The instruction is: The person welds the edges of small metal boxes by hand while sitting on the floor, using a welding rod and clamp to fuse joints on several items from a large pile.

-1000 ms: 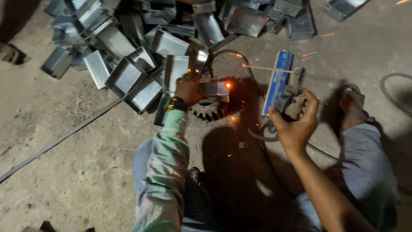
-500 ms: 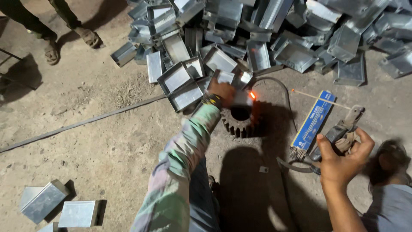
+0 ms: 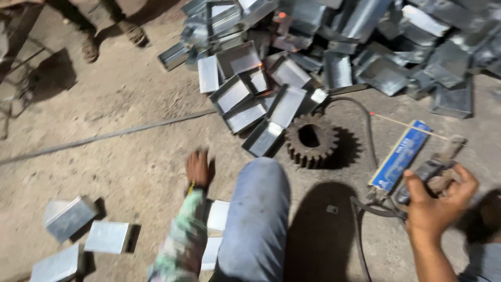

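Item: your right hand [image 3: 436,201], fingers clamped on welding holder [image 3: 425,175], right of toothed gear [image 3: 311,140]. Left hand [image 3: 200,168], fingers apart, empty, near folded metal boxes [image 3: 216,230]. Keep holder tip clear while reaching.

Bare, dusty concrete floor [image 3: 120,162], lit unevenly with hard dark shadows. A thin cable [image 3: 104,137] runs across it. A heap of grey sheet-metal boxes [image 3: 334,47] fills the top. Another person's sandalled feet [image 3: 112,39] stand top left.
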